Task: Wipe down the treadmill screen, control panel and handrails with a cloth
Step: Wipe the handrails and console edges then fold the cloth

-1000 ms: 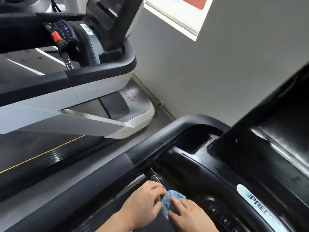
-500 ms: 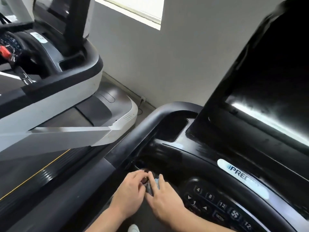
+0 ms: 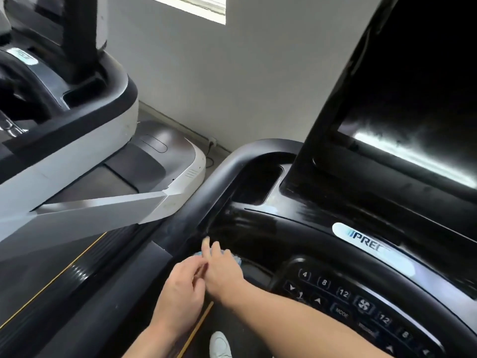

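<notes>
Low at centre, hands meeting over a small crumpled blue cloth [image 3: 233, 257].
Right hand [image 3: 222, 270] laid over it, fingers reaching forward, the cloth pressed against the glossy black treadmill console [image 3: 260, 228] beside the curved black handrail [image 3: 206, 200]; left hand [image 3: 180, 288] alongside, fingers loosely curled, touching the right. Keypad control panel [image 3: 343, 295] lower right, dark screen [image 3: 418, 81] upper right.
</notes>
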Demonstrator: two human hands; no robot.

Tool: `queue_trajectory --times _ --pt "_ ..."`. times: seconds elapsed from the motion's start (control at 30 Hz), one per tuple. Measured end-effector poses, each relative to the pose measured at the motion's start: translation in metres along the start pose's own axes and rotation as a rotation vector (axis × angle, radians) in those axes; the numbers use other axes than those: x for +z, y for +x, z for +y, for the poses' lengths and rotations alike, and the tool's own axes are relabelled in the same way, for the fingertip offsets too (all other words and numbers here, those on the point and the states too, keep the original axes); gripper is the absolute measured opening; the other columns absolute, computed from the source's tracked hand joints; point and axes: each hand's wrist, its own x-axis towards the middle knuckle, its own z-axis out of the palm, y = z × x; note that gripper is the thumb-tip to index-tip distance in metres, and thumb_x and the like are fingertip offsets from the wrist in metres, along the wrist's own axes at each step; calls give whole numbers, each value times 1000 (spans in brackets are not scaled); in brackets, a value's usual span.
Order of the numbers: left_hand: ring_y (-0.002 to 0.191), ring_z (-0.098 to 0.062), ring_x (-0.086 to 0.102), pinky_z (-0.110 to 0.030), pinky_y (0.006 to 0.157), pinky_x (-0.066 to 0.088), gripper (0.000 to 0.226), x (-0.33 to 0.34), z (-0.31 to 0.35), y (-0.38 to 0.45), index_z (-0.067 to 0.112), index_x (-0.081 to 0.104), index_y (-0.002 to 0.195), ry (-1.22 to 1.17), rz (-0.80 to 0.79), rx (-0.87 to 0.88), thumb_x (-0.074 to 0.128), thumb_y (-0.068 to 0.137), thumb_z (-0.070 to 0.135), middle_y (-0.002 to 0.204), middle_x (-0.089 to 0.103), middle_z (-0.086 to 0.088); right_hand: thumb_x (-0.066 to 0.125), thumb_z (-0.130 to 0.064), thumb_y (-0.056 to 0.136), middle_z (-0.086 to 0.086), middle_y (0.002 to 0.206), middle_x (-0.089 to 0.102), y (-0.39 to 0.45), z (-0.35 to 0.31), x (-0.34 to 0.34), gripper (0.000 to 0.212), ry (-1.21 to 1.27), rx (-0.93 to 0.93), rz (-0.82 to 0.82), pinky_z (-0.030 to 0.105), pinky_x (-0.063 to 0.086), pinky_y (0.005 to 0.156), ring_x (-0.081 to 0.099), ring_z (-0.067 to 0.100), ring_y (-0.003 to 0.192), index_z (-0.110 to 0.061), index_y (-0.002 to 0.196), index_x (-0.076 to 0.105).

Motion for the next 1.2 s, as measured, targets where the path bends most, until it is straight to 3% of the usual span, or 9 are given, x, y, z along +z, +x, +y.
queue_trajectory --times 0.17,0.3,0.47,0.57,0.67,0.8,0.97,1.07,1.2 --pt "116 -2 59 -26 100 48 48 14 12 8 34 69 121 -18 -90 51 64 89 -1 121 63 28 16 -30 106 34 168 8 -47 28 10 60 -48 -48 -54 58 52 72 45 57 127 -9 160 31" --pt "121 -1 54 -14 105 40 39 33 26 8 29 70 123 8 -153 140 60 90 11 121 53 33 35 -22 109 41 164 7 -97 46 2 49 -125 -85 -141 58 50 86 50 57 120 -14 158 30" --pt "112 4 51 -3 101 31 41 40 31 5 26 70 122 10 -184 169 67 88 3 115 54 29 37 -28 108 35 144 46 -123 58 -26 49 -284 -134 -138 62 28 118 59 47 114 -23 156 31" --pt "108 3 54 -16 97 41 36 36 31 6 27 70 121 -53 -145 163 66 92 7 112 56 30 49 -29 100 18 120 65 -132 76 -64 62 -152 -105 -42 54 38 108 64 38 103 -28 155 19" --pt "109 -2 61 -24 97 47 37 33 32 11 28 70 122 -86 -91 103 69 91 7 113 63 22 47 -32 98 9 113 66 -120 98 -85 34 -167 43 97 48 41 91 66 36 103 -19 128 42" --pt "107 -2 62 -22 96 46 34 34 33 9 26 72 119 -92 -76 115 66 91 8 113 62 26 37 -45 106 11 112 72 -110 73 -66 45 -374 -16 -234 47 36 87 61 35 103 -19 108 73" --pt "104 -3 64 -25 93 49 34 36 32 4 27 72 117 -80 -67 116 70 91 6 114 62 29 50 -29 99 9 118 71 -100 76 -70 28 -431 -66 -434 47 46 88 66 37 108 -18 117 70" --pt "106 -2 64 -28 93 52 38 35 32 6 28 72 118 -87 -71 123 70 90 1 116 64 27 41 -33 104 10 127 64 -109 115 -89 29 -253 17 -306 48 48 82 66 39 110 -18 125 53" --pt "107 3 62 -16 95 47 38 40 37 7 28 72 118 -85 -75 108 69 90 3 111 64 29 45 -44 105 6 97 66 -128 120 -68 35 -252 -116 -103 43 49 76 64 33 88 -19 93 66"
